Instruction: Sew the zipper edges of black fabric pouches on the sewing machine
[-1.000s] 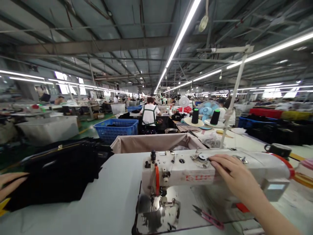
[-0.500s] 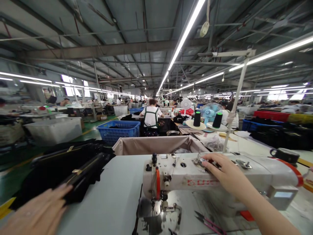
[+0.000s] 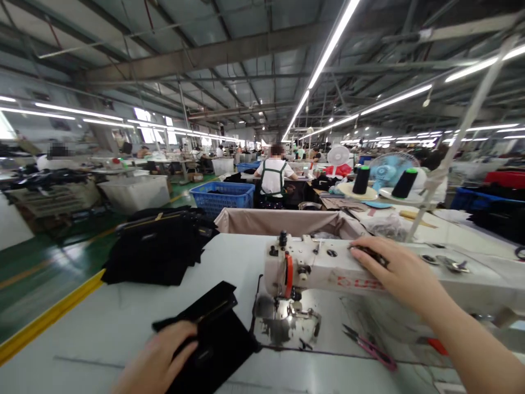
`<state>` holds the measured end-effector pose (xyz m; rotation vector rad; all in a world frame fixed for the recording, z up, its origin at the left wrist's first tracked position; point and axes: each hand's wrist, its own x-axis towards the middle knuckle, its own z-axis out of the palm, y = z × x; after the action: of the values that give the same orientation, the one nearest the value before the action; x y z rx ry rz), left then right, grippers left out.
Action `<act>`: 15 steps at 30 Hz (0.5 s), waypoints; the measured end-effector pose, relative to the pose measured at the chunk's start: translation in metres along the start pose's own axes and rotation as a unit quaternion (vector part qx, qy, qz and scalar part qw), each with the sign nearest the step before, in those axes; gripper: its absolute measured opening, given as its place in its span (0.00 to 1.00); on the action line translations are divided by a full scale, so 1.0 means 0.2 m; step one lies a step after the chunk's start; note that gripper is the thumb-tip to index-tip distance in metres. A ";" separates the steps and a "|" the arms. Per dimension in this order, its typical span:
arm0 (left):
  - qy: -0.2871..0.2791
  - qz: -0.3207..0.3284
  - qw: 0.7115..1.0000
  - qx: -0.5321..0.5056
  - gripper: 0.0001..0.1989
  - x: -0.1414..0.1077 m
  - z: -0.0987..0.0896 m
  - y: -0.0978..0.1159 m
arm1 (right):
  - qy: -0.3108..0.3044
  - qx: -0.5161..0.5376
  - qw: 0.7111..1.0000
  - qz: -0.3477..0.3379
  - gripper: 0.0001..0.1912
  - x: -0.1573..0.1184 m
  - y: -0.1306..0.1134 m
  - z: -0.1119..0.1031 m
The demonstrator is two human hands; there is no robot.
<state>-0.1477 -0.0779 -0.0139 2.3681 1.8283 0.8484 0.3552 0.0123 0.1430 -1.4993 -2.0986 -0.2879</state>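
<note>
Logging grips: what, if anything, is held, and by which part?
Left hand: black fabric piece, by its left edge. Right hand rests on top of the sewing machine; holding unclear.

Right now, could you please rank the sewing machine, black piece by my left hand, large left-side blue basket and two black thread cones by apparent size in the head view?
1. Sewing machine
2. Black piece
3. Blue basket
4. Left cone and right cone look alike, so unranked.
</note>
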 end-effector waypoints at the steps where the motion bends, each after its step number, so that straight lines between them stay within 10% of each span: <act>1: -0.021 -0.019 1.000 0.013 0.12 0.05 -0.03 0.04 | 0.018 -0.011 1.000 0.006 0.21 0.01 0.01 0.00; 8: -0.086 -0.085 0.990 0.069 0.20 0.26 0.02 0.06 | 0.181 0.013 0.983 0.028 0.19 -0.17 -0.16 0.00; 15: -0.137 -0.098 0.985 0.033 0.04 0.37 0.01 0.13 | 0.022 0.217 0.959 -0.184 0.15 -0.56 -0.62 0.37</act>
<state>-0.1113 -0.0181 0.0225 2.1614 1.9548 0.4256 0.2449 -0.0882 0.0374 -0.8420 -2.2147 0.0113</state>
